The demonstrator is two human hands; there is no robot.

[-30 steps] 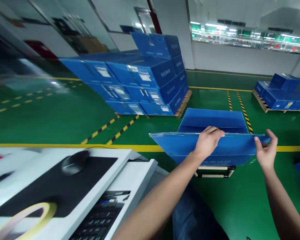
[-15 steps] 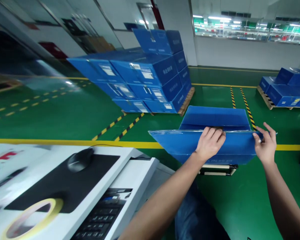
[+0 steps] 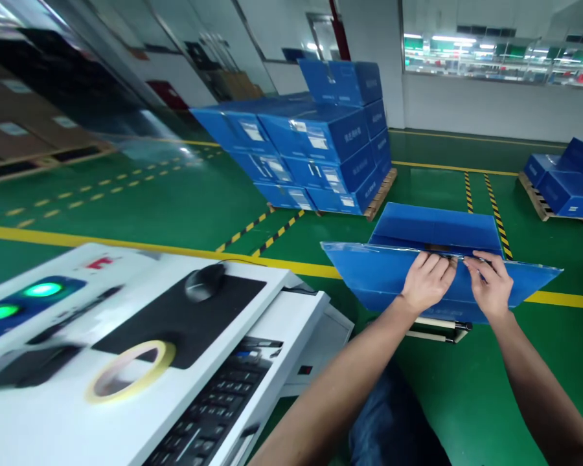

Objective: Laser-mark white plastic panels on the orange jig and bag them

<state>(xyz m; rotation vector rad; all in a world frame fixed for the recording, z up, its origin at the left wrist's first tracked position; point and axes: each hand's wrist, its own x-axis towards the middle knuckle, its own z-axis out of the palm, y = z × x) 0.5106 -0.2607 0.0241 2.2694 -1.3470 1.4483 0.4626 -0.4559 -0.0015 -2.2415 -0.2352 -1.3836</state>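
An opened blue carton stands before me, its near flap raised toward me. Shiny clear film, apparently tape, runs along this flap's upper edge. My left hand has its fingers curled over the middle of that edge, gripping it. Close beside it, my right hand pinches the same edge with thumb and fingers. Whether it also grips the film there is too small to see. The carton's inside is mostly hidden behind the flap.
At left, a white desk carries a tape roll, a mouse and a mouse pad; a keyboard sits lower. Stacked blue cartons stand on a pallet beyond. A cart frame shows under the carton.
My right hand has moved left along the flap edge, from near its right end to beside my left hand, and its fingers have closed in. The view has shifted left.
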